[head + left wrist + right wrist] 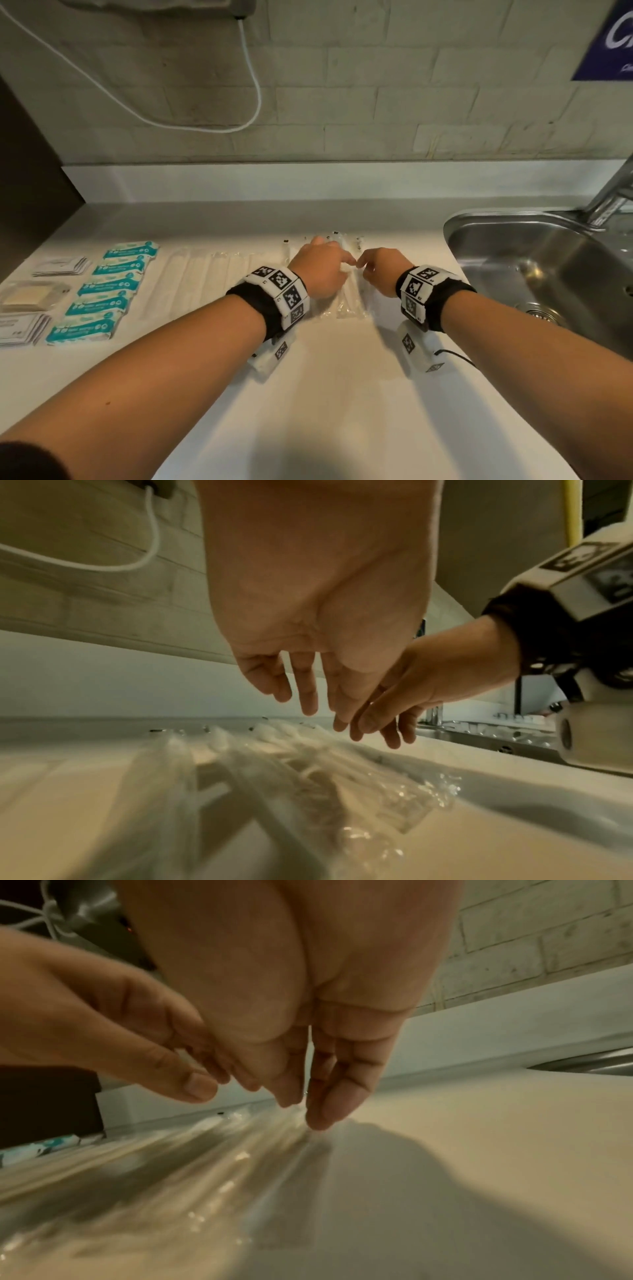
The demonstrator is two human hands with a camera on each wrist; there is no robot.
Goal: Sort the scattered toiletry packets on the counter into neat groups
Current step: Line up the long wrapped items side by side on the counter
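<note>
A loose bunch of long clear plastic packets (347,301) lies lengthwise on the white counter (308,411), just left of the sink. Both hands hover close together over its far half. My left hand (322,270) has straight fingers pointing down at the packets (308,764), thumb beside the right hand. My right hand (380,269) also has straight fingers (322,1112), tips touching the bunch's right edge (240,1150). Neither hand visibly grips a packet. The left wrist view shows the left hand (308,693) just above the plastic and the right hand (394,712) next to it.
Left of the hands lies a row of long white packets (205,277). Further left is a column of teal packets (102,291), then small white sachets (61,265), a clear box (30,296) and cards (20,329). A steel sink (548,274) with a faucet (609,195) borders the right.
</note>
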